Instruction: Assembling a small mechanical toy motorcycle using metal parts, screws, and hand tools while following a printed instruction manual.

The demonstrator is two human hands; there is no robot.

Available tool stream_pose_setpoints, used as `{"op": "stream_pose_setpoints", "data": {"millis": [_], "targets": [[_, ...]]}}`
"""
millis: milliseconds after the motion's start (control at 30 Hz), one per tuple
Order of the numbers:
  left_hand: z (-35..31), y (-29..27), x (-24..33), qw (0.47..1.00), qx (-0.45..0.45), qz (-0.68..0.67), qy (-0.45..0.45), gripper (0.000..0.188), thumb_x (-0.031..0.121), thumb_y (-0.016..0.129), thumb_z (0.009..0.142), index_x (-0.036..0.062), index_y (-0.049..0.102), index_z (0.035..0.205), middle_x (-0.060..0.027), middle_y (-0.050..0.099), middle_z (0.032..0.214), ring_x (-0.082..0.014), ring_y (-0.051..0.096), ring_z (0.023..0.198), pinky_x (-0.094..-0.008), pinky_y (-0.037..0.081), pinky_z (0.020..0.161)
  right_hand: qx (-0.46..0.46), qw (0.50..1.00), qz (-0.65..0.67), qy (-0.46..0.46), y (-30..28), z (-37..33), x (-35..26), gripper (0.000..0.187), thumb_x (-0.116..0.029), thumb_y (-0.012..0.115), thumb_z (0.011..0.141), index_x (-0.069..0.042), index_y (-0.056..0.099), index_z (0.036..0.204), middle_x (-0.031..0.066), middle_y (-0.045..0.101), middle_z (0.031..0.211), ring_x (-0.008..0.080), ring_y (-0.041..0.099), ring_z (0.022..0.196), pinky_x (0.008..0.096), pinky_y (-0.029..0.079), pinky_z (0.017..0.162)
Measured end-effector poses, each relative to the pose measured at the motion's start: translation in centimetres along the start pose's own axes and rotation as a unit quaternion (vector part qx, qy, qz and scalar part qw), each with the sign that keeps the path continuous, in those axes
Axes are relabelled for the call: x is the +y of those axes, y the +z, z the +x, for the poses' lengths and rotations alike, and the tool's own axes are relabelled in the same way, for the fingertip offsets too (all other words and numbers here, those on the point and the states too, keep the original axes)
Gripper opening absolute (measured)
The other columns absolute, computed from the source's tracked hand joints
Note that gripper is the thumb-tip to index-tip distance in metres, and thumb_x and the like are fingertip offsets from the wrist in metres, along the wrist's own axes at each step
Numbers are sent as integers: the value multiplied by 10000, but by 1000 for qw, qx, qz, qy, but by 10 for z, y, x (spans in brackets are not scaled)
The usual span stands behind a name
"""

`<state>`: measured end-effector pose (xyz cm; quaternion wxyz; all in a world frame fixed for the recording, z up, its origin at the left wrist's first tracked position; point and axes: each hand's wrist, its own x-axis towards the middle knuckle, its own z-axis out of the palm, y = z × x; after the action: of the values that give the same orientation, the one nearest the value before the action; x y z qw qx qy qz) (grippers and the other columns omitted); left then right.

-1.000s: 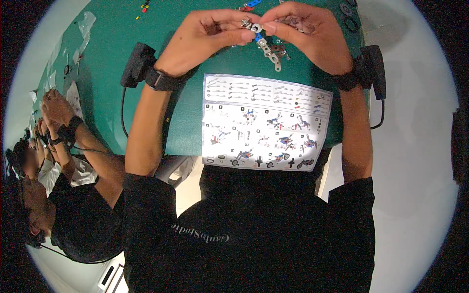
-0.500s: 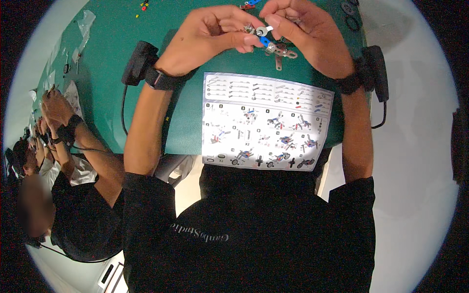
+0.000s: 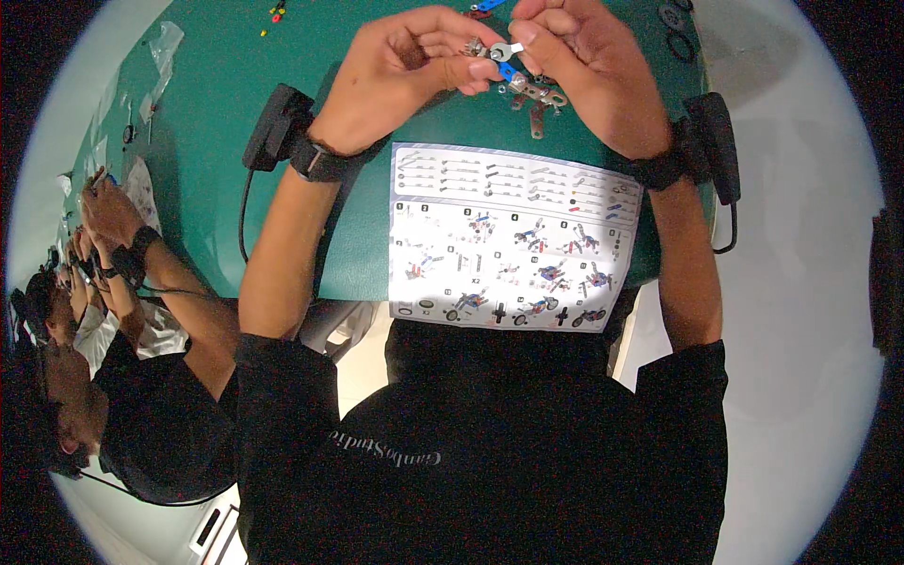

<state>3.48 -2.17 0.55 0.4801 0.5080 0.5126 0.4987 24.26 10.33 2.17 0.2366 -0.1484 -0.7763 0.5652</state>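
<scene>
My left hand [image 3: 391, 85] pinches a small metal construction model [image 3: 537, 92] between thumb and fingers at the far side of the table. The model has a blue strip, silver perforated strips and small bolts. In my right hand [image 3: 603, 85], thumb and fingers are closed on a small flat silver spanner [image 3: 514, 48]. The spanner's jaw end sits at a nut or bolt on the model, beside my left fingertips. My right fingers hide the rest of its handle. A printed instruction sheet [image 3: 508, 240] with step pictures lies nearer me, below both hands.
The green table [image 3: 217, 132] carries red and yellow small parts [image 3: 276, 13], a blue strip [image 3: 490, 5] at the far edge and black rings [image 3: 678, 45] at the far right. Clear plastic bags [image 3: 164, 52] lie on the left. A co-worker's hand [image 3: 111, 212] is at the left edge.
The spanner has shifted slightly up and left along with the nut end of the model. Both hands have moved only a little and keep their grips.
</scene>
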Motion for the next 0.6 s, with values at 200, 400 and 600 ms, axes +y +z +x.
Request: {"op": "stream_pose_setpoints", "data": {"millis": [200,400,600], "targets": [[-1,0,1,1000,13,1,9,245,67,691,972,8,659,1207,-68,740,988,-129,690,887,-262,555,798,-3,999,19,46,3,0,-19,45,-53,498,1063,-34,502,1104,-13,529,780,47,456,664,213,375,578],[-1,1,2,999,19,-41,8,224,48,683,975,-1,656,1193,-85,736,986,-127,689,866,-260,561,779,7,999,30,34,5,-2,-7,41,-59,487,1068,-33,499,1097,-8,536,780,51,463,661,209,381,581],[-4,0,2,995,-34,-94,-8,217,42,691,972,-14,655,1179,-93,731,990,-126,689,859,-261,566,772,1,999,45,22,6,-2,-6,51,-29,507,1047,-41,498,1096,-18,508,779,46,442,661,210,371,586]]}}
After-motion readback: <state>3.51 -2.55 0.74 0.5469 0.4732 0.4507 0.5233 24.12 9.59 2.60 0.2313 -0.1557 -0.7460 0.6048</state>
